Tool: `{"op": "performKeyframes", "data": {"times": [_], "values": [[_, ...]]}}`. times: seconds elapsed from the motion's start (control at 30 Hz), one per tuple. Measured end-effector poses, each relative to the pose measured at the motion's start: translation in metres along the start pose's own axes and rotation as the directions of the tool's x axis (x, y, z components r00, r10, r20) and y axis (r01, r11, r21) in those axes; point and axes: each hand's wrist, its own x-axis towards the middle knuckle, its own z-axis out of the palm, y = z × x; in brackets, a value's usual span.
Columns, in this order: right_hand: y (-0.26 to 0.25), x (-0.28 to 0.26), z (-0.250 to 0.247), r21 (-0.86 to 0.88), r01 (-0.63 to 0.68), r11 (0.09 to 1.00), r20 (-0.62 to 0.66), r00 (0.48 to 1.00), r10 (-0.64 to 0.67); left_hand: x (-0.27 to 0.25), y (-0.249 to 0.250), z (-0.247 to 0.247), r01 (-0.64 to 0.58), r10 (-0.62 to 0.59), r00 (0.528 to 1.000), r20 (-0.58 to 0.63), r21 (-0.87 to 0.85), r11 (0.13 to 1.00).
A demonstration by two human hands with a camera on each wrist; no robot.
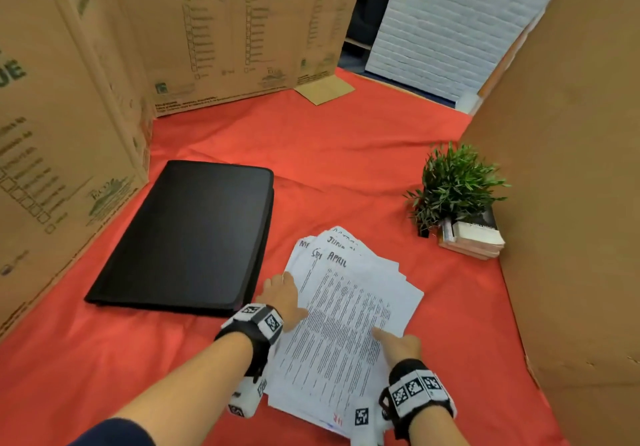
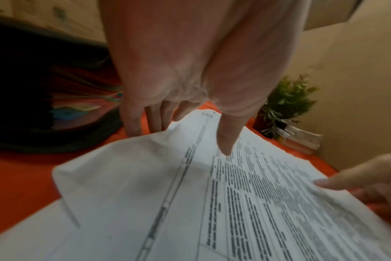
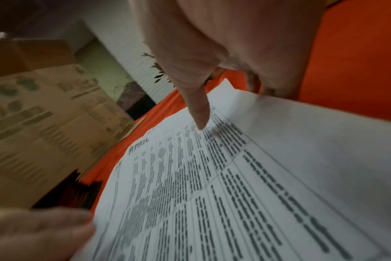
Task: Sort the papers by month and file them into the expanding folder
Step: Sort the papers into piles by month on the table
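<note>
A fanned stack of printed papers (image 1: 349, 310) lies on the red cloth, with handwritten month names at the top; the top sheet reads APRIL. My left hand (image 1: 282, 289) holds the stack's left edge, thumb (image 2: 225, 141) on top and fingers (image 2: 134, 123) going under the edge. My right hand (image 1: 394, 340) pinches the right edge in the same way, thumb (image 3: 199, 114) pressed on the top sheet. The black expanding folder (image 1: 187, 237) lies shut just left of the papers; coloured dividers (image 2: 78, 100) show at its side in the left wrist view.
Cardboard walls stand at the left (image 1: 52, 133), back (image 1: 225, 29) and right (image 1: 571, 203). A small green plant (image 1: 453, 185) and a low pile of books (image 1: 474, 241) sit at the right wall. Red cloth (image 1: 329, 154) covers the surface.
</note>
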Motion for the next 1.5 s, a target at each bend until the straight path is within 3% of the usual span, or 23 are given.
{"op": "performKeyframes", "data": {"times": [0.13,0.27,0.33,0.4,0.47,0.57,0.63,0.7,0.77,0.83,0.9,0.97,1.03,1.13,1.27,1.33,1.4,1.5], "values": [[-0.005,-0.005,-0.005,0.062,0.034,0.998,0.110,0.993,-0.041,0.001,-0.002,-0.002,0.008,-0.007,0.999,-0.048,0.012,1.000],[-0.005,-0.010,-0.004,0.191,0.040,0.981,0.155,0.985,-0.071,0.008,-0.013,-0.008,0.074,-0.061,0.996,0.069,-0.199,0.977],[-0.011,-0.020,-0.006,0.270,0.028,0.962,0.199,0.976,-0.085,0.011,-0.017,-0.010,0.065,-0.031,0.995,0.098,-0.359,0.931],[-0.022,-0.038,-0.013,0.314,0.099,0.944,0.242,0.953,-0.181,0.008,-0.018,-0.013,0.041,0.004,0.996,0.089,-0.492,0.870],[-0.038,-0.060,-0.027,0.343,0.223,0.912,0.265,0.909,-0.322,0.002,-0.019,-0.019,0.027,0.039,0.996,0.081,-0.681,0.732],[-0.057,-0.096,-0.064,0.411,0.324,0.852,0.356,0.804,-0.477,-0.018,-0.014,-0.039,-0.086,0.109,0.993,-0.045,-0.910,0.406],[-0.067,-0.111,-0.092,0.499,0.346,0.794,0.367,0.746,-0.556,-0.035,-0.003,-0.063,-0.209,0.185,0.969,-0.165,-0.945,0.250],[-0.078,-0.117,-0.105,0.530,0.409,0.743,0.338,0.701,-0.628,-0.051,0.016,-0.092,-0.301,0.310,0.920,-0.241,-0.939,0.165],[-0.088,-0.118,-0.094,0.496,0.523,0.693,0.232,0.689,-0.687,-0.062,0.041,-0.109,-0.377,0.401,0.873,-0.276,-0.904,0.200],[-0.097,-0.120,-0.074,0.458,0.635,0.622,0.039,0.685,-0.728,-0.070,0.063,-0.117,-0.466,0.330,0.864,-0.379,-0.851,0.241],[-0.106,-0.126,-0.059,0.472,0.711,0.521,-0.132,0.641,-0.756,-0.078,0.074,-0.121,-0.493,0.208,0.866,-0.456,-0.848,0.193],[-0.110,-0.128,-0.054,0.509,0.750,0.423,-0.217,0.587,-0.780,-0.081,0.076,-0.124,-0.523,0.146,0.851,-0.504,-0.839,0.151],[-0.105,-0.127,-0.053,0.512,0.750,0.419,-0.196,0.577,-0.793,-0.084,0.072,-0.126,-0.545,0.118,0.838,-0.532,-0.823,0.158],[-0.090,-0.112,-0.055,0.489,0.707,0.510,-0.084,0.620,-0.780,-0.081,0.058,-0.117,-0.562,0.112,0.827,-0.551,-0.803,0.196],[-0.086,-0.106,-0.062,0.424,0.740,0.522,-0.103,0.612,-0.784,-0.074,0.047,-0.105,-0.559,0.082,0.822,-0.564,-0.771,0.306],[-0.090,-0.109,-0.065,0.337,0.832,0.441,-0.161,0.513,-0.843,-0.074,0.048,-0.106,-0.559,0.069,0.822,-0.566,-0.777,0.288],[-0.095,-0.113,-0.068,0.168,0.928,0.332,-0.173,0.359,-0.917,-0.075,0.052,-0.110,-0.573,0.076,0.814,-0.577,-0.773,0.270],[-0.102,-0.118,-0.070,-0.078,0.983,0.169,-0.041,0.167,-0.985,-0.074,0.056,-0.117,-0.561,0.045,0.816,-0.576,-0.770,0.305]]}}
